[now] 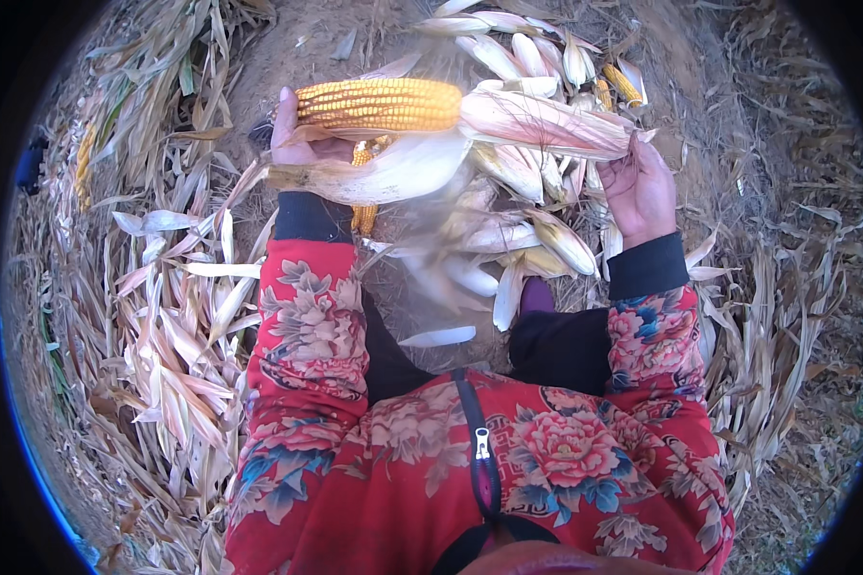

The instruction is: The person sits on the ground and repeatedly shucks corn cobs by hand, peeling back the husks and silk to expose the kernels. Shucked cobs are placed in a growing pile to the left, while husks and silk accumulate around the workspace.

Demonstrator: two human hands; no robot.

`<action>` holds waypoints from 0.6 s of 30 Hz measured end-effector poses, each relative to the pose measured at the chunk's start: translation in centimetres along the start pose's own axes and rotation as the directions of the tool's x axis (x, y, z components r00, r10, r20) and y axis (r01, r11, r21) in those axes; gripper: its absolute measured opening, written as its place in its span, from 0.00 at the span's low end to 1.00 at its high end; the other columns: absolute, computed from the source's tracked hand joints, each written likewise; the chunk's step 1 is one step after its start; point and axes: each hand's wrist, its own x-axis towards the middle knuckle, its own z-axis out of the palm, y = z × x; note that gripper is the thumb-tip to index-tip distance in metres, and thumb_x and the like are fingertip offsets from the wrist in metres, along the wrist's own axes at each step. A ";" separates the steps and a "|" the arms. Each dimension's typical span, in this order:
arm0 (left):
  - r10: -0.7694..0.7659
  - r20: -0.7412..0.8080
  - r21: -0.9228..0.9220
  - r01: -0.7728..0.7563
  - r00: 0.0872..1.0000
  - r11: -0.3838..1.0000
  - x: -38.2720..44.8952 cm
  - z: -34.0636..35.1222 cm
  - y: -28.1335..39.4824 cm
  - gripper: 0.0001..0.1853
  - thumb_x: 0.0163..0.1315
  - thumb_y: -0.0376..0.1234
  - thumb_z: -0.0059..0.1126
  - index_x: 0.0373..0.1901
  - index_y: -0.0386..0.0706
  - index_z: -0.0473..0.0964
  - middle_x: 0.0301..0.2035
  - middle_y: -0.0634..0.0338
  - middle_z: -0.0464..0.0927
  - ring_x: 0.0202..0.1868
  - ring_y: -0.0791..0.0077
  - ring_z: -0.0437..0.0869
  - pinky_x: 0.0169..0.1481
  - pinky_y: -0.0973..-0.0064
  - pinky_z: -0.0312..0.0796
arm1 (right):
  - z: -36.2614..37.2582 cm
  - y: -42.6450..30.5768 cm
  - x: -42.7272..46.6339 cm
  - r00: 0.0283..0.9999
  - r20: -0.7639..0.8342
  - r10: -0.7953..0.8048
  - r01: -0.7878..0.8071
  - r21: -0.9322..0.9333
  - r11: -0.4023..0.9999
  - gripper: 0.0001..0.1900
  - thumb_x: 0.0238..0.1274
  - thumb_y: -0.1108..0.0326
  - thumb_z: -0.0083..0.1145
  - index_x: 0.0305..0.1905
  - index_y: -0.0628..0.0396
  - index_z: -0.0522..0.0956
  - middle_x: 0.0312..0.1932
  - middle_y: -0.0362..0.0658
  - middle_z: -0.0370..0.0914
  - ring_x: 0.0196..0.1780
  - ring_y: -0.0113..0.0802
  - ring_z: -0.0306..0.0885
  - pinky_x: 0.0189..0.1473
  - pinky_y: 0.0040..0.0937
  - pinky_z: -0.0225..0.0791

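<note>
An ear of yellow corn [381,105] is stretched level between my two hands. My left hand [298,140] grips it at its left end, where dark silk shows. Its kernels are bare on the left part. On the right, the pale pinkish husk [546,122] is pulled back, and my right hand [640,183] pinches the far end of it. A loose white husk leaf [395,172] hangs below the ear, its brownish tip near my left wrist. Beneath my left hand, bare corn cobs [364,215] lie partly hidden on the soil.
Several ears still in husk [500,172] are heaped on the ground ahead and to the right. Two bare yellow ears [622,85] lie at the back right. Stripped husks [187,359] pile up at the left. Dry stalks [769,309] cover the right side. My purple shoe [537,295] touches the heap.
</note>
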 end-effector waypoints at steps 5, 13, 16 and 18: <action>0.059 0.056 -0.045 -0.057 0.997 0.997 -0.4 0.9 0.3 0.22 0.69 0.49 0.53 0.43 0.37 0.76 0.41 0.52 0.82 0.45 0.60 0.83 0.57 0.59 0.73 | -1.3 -0.4 1.1 0.991 0.021 0.130 -0.129 -0.042 0.991 0.13 0.74 0.65 0.45 0.54 0.60 0.71 0.49 0.46 0.78 0.47 0.33 0.79 0.49 0.33 0.76; 0.271 0.113 0.264 -0.292 0.956 0.919 -1.6 3.4 -0.9 0.14 0.66 0.38 0.60 0.44 0.38 0.75 0.39 0.55 0.81 0.43 0.70 0.83 0.51 0.67 0.74 | -0.1 -1.3 0.7 0.880 0.104 -0.463 0.317 -0.854 0.412 0.29 0.62 0.61 0.61 0.64 0.65 0.67 0.60 0.54 0.73 0.64 0.44 0.70 0.67 0.36 0.59; 0.152 0.190 0.427 -0.221 0.970 0.877 -2.3 4.0 -2.5 0.17 0.64 0.38 0.62 0.49 0.37 0.74 0.43 0.57 0.80 0.47 0.74 0.80 0.54 0.73 0.71 | 3.3 0.5 -1.5 0.921 0.317 -0.227 0.371 -0.892 0.259 0.32 0.58 0.56 0.64 0.62 0.63 0.70 0.60 0.53 0.72 0.64 0.43 0.71 0.66 0.36 0.61; 0.031 0.246 0.469 -0.147 0.969 0.871 -2.9 4.6 -3.7 0.20 0.64 0.38 0.63 0.51 0.37 0.73 0.46 0.58 0.79 0.49 0.75 0.79 0.56 0.74 0.69 | 5.0 2.6 -2.7 0.900 0.428 -0.076 0.432 -0.860 0.271 0.34 0.55 0.53 0.67 0.62 0.62 0.70 0.58 0.54 0.73 0.63 0.43 0.71 0.65 0.37 0.61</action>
